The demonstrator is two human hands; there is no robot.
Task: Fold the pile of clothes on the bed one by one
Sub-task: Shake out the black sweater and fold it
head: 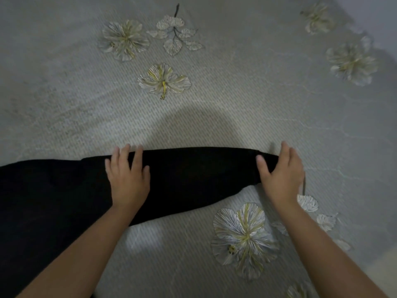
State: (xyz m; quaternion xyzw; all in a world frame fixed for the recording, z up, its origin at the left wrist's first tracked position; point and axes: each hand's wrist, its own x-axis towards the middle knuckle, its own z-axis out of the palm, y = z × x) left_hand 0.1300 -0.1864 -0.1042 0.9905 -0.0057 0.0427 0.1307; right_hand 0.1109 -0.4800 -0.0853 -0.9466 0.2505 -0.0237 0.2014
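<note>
A black garment (193,179) lies spread across the bed, its wide part filling the lower left and a long narrow part running out to the right. My left hand (127,175) rests flat on the middle of the narrow part, fingers straight and spread. At the garment's right end my right hand (281,173) lies with its thumb on the cloth and its fingers along the far edge. The fingers look straight. No pile of other clothes is in view.
The bed (214,117) is covered by a grey striped sheet printed with pale flowers and leaves. Bare sheet stretches beyond the garment and to the right. The bed's far right corner drops off at the upper right.
</note>
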